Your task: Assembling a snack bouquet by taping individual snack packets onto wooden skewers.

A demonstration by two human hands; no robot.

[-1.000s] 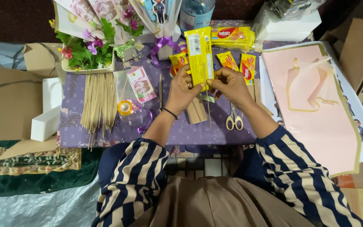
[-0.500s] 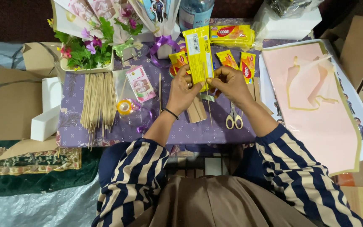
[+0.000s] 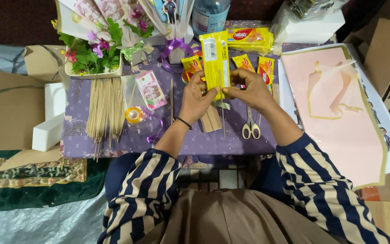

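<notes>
A long yellow snack packet [image 3: 216, 61] stands upright above the small purple-clothed table [image 3: 113, 142], held from both sides. My left hand [image 3: 194, 100] grips its lower left edge. My right hand [image 3: 248, 89] pinches its lower right edge, with a thin wooden skewer [image 3: 223, 119] running down from the packet between the hands. Scissors [image 3: 250, 126] lie just below my right hand, and a few small yellow and red sachets [image 3: 265, 71] sit behind it.
A bundle of wooden skewers [image 3: 105, 108] and a tape roll [image 3: 133, 114] lie at left. A flower pot [image 3: 93, 54], wrapped bouquets [image 3: 168, 20], a bottle [image 3: 210, 16], more yellow packets [image 3: 249, 38], pink sheets [image 3: 339, 113] and cardboard [image 3: 5, 108] surround the table.
Both hands and the yellow packet stay almost in place; the fingers shift slightly along its lower edge.
</notes>
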